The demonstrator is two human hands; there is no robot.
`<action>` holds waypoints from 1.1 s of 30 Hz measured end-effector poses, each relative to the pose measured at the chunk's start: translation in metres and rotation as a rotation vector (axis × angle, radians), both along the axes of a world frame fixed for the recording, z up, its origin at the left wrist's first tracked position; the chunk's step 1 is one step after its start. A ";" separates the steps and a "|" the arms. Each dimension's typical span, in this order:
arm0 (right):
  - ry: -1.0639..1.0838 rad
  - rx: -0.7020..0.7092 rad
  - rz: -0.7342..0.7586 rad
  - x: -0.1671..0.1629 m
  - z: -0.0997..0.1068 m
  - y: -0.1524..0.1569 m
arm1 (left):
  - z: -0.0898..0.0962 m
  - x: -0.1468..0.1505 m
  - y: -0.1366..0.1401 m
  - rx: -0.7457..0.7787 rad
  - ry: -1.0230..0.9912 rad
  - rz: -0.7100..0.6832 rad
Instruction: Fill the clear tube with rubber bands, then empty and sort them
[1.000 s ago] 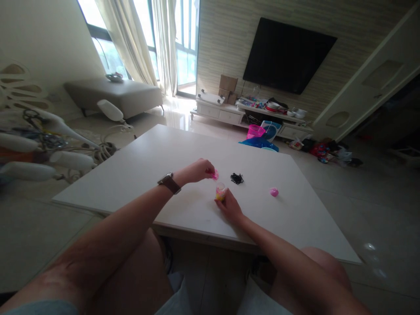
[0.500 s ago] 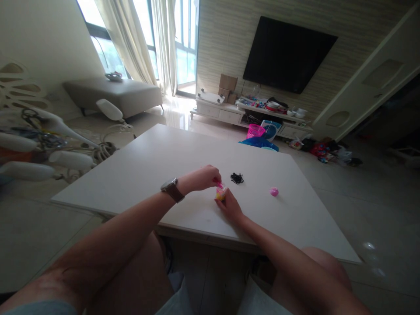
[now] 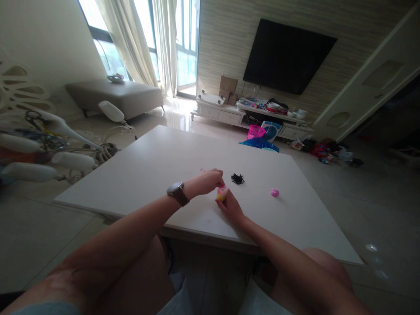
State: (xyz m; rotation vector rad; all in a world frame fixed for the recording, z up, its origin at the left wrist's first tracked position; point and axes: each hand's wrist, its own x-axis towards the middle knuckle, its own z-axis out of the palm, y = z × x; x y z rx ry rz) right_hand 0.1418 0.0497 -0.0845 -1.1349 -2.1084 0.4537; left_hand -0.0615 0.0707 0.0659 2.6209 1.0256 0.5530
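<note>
My right hand is wrapped round a small see-through container with pink and yellow contents, holding it on the white table. My left hand, with a watch on its wrist, reaches over from the left. Its fingers are pinched together at the container's top, where something pink shows; what they grip is hidden. Just beyond my hands lies a heap of small black loops. Farther right sits a round pink piece. Tiny pink bits lie behind my left hand.
Past the table's far edge stand a pink basket and a blue plastic thing. A low TV cabinet with clutter runs along the wall. White lamp-like arms rise at the left.
My left hand has lowered slightly and moved a little right, its fingers now down at the container's top. The pink bits behind it show more. My right hand has stayed on the container.
</note>
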 end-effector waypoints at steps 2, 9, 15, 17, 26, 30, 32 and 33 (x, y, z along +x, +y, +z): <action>0.000 -0.005 -0.003 0.000 0.000 0.000 | -0.003 0.001 0.001 -0.024 -0.011 -0.031; 0.004 -0.026 -0.015 -0.002 0.002 -0.001 | -0.003 0.004 -0.002 -0.069 -0.015 -0.020; 0.000 -0.021 -0.029 -0.003 0.002 -0.001 | 0.000 0.006 -0.006 -0.057 0.027 0.001; -0.002 -0.021 -0.027 -0.003 0.002 -0.001 | 0.001 0.006 -0.006 -0.056 0.005 0.026; -0.036 0.011 -0.020 -0.002 -0.001 0.000 | 0.011 0.006 -0.008 -0.072 -0.103 0.163; -0.047 0.022 -0.016 -0.002 -0.002 0.000 | 0.009 0.007 -0.007 -0.092 -0.095 0.116; -0.046 0.029 -0.007 -0.002 -0.002 0.000 | 0.007 0.007 -0.004 -0.093 -0.096 0.075; -0.044 0.033 -0.005 -0.002 -0.002 0.000 | 0.006 0.006 -0.003 -0.088 -0.099 0.057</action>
